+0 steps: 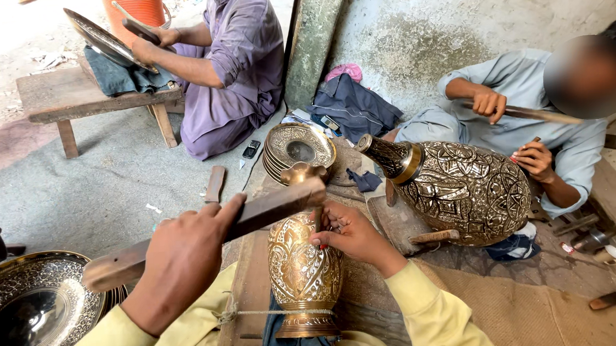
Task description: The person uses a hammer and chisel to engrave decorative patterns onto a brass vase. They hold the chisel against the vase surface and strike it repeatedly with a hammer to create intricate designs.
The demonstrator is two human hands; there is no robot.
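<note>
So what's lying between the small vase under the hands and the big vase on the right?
In the head view, between the small vase and the big vase lie a dark blue cloth scrap and a wooden block.

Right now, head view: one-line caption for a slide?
Left hand grips a wooden mallet above an engraved brass vase that the right hand touches, while two other people work brassware nearby.

Yellow long sleeves, both arms; hands (185, 255) bare, no gloves.
</note>
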